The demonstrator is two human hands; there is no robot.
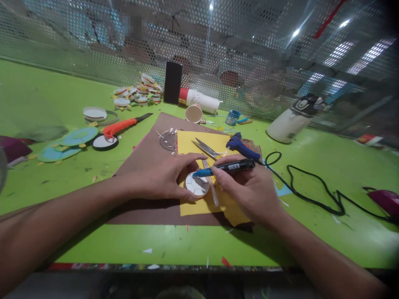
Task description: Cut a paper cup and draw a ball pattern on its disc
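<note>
A small white disc (198, 189) with dark lines drawn on it lies on yellow paper (190, 143). My left hand (166, 176) is curled around its left edge, thumb at the near side and fingers at the far side. My right hand (249, 187) grips a black marker (237, 165) with a blue front end. Its tip meets the top of the disc, where a patch of small dots or blue marks shows. A clear stick (214, 195) lies beside the disc. Just beyond are metal scissors (204, 147) and a dark blue glue gun (240, 145), partly behind my right hand.
Brown paper (140, 211) lies beneath the yellow sheet. An orange cutter (121, 126) and blue paper discs (59, 151) lie left. Behind stand a phone (173, 82), stacked paper cups (202, 101) and a paint jar (232, 118). A white bottle (289, 122) and black cable (314, 203) are right.
</note>
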